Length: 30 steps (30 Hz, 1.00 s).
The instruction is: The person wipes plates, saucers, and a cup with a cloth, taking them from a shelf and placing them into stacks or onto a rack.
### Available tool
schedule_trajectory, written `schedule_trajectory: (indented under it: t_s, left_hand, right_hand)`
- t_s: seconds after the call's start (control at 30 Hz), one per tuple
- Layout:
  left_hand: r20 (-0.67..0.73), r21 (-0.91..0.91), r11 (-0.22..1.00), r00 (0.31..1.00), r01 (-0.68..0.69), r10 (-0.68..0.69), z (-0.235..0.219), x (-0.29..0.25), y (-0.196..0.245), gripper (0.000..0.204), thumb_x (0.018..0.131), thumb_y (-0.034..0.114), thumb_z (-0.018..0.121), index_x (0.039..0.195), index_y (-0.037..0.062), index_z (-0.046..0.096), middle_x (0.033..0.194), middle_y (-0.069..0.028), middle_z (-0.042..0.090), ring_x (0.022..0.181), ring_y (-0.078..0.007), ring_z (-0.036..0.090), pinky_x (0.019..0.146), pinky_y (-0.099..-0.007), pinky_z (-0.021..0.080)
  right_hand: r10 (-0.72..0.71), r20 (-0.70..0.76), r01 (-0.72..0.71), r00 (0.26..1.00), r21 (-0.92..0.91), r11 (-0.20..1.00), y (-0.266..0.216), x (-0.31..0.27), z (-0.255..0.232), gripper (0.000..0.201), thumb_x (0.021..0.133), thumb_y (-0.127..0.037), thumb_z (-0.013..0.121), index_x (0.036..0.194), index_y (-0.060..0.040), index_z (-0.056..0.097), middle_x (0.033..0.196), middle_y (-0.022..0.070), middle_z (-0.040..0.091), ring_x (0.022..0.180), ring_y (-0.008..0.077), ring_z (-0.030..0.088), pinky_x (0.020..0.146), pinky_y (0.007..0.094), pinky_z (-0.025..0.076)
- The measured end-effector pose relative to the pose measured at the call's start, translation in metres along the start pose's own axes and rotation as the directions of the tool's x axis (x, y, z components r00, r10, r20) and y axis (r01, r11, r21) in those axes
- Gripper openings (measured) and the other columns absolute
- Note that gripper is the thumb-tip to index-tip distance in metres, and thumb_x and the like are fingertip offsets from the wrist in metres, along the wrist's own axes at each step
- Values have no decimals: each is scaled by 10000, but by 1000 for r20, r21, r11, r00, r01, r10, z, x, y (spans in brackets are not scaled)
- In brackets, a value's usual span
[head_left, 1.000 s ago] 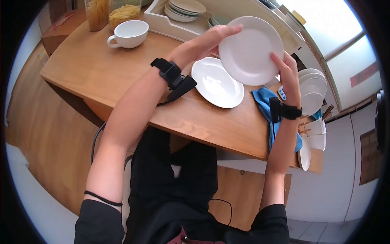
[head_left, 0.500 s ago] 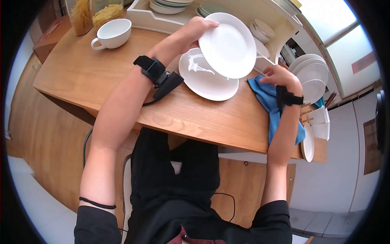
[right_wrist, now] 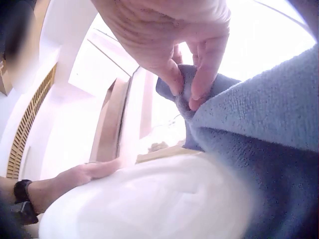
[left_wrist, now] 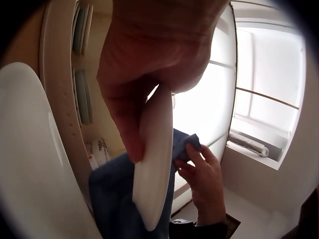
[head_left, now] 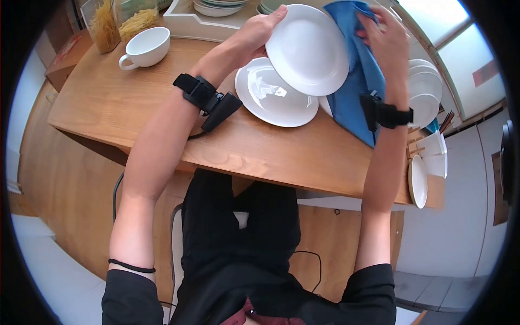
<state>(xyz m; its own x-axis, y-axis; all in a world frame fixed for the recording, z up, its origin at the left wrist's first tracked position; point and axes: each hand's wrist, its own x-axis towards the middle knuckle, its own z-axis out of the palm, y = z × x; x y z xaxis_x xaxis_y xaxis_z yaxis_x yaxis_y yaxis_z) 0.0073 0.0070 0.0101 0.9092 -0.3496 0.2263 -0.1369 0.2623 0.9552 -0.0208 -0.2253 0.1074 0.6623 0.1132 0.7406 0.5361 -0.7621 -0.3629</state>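
- The upper plate [head_left: 309, 51], round and white, is held raised and tilted by the left hand [head_left: 255, 33]; its rim is gripped at the left side, with the thumb laid along the rim and the fingers mostly hidden behind it.
- The grip of the left hand is closed only as far as the thin rim allows, and nothing but the upper plate is seen in it.
- A blue cloth [head_left: 353, 89] is pinched near its top by the right hand [head_left: 389, 47]; in the right wrist view, a fold is caught between the thumb and fingertips, so this grip is nearly closed.
- The blue cloth is hung down just beside the right edge of the upper plate; whether the two are touching cannot be told.
- The lower plate [head_left: 271, 103], white and glossy, is laid on the wooden surface [head_left: 260, 149] and is partly covered from view by the upper plate.
- A white cup [head_left: 149, 46] is placed upright near the far left part of the surface, with its handle turned to the left.
- Behind the cup, pasta is contained in two clear containers [head_left: 103, 27].
- Stacked dishes [head_left: 219, 6] are held in a white tray [head_left: 197, 27] at the back.
- At the right, standing plates [head_left: 425, 97] are lined up, and a small white dish [head_left: 417, 181] is seen tilted at the surface's edge.
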Motion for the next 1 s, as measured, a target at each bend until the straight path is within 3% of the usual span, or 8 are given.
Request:
schedule_trajectory:
  t_s: [0.03, 0.1, 0.17, 0.3, 0.5, 0.67, 0.83, 1.0]
  left_hand:
    - [29, 60, 998, 999, -35, 33, 0, 2, -1, 583, 1015, 517, 352, 1233, 9, 534, 1064, -88, 641, 943, -145, 650, 814, -325, 565]
    - [27, -32, 999, 999, -28, 29, 4, 9, -2, 538, 1022, 473, 369, 1163, -3, 576, 995, -98, 657, 899, -161, 657, 762, -326, 559]
    - [21, -120, 993, 1000, -18, 21, 8, 8, 2, 505, 1029, 429, 386, 1092, -15, 618, 926, -109, 673, 854, -178, 664, 710, -326, 553]
    - [7, -151, 989, 1000, 6, -5, 6, 1, 4, 572, 1037, 482, 280, 1248, 9, 524, 1120, -114, 625, 970, -200, 644, 803, -343, 559]
    - [-18, -285, 957, 999, -46, 42, 3, 4, 5, 551, 1051, 436, 256, 1263, -1, 516, 1149, -142, 618, 1025, -236, 629, 874, -370, 546]
    - [38, -230, 969, 994, -88, 100, 9, 2, 6, 565, 1048, 449, 262, 1272, -12, 501, 1154, -126, 614, 1031, -221, 623, 894, -355, 531]
    - [-2, -185, 982, 999, 39, -40, 14, 2, 3, 565, 1027, 502, 304, 1295, 46, 501, 1133, -93, 623, 1024, -183, 622, 881, -328, 529]
    - [96, -63, 998, 995, 31, -25, 14, 0, 2, 611, 1017, 531, 296, 1311, 31, 487, 1163, -104, 619, 1039, -181, 615, 877, -323, 525]
  right_hand:
    - [-145, -13, 146, 989, 81, 986, -10, -3, 11, 308, 892, -212, 645, 1143, -35, 633, 835, 137, 677, 689, 218, 697, 564, 324, 523]
    - [-235, 9, 233, 972, 72, 970, -35, -17, 29, 187, 816, -30, 618, 994, -12, 673, 923, 138, 681, 771, 254, 676, 720, 355, 529]
    - [-387, 79, 386, 919, 26, 922, -49, -27, 43, 160, 768, -40, 594, 911, -8, 659, 933, 192, 649, 893, 375, 630, 803, 414, 504]
    - [-339, 187, 337, 922, 43, 941, -48, -38, 67, 173, 763, -51, 582, 915, -5, 651, 905, 213, 631, 907, 397, 597, 818, 454, 479]
    - [-461, 484, 403, 744, 224, 887, -47, -32, 52, 277, 728, -16, 551, 984, 1, 657, 928, 235, 643, 941, 389, 607, 839, 452, 474]
    - [-470, 326, 431, 820, 187, 883, -41, -36, 63, 259, 738, -9, 547, 972, 0, 658, 921, 234, 646, 928, 386, 614, 843, 450, 478]
    - [-447, 86, 446, 890, 36, 894, -29, -32, 63, 224, 754, -13, 553, 957, -6, 648, 922, 229, 648, 909, 391, 621, 842, 459, 484]
    - [-197, 32, 199, 980, -48, 979, -17, -25, 52, 191, 782, -49, 578, 960, -7, 632, 932, 228, 651, 940, 393, 619, 838, 458, 486]
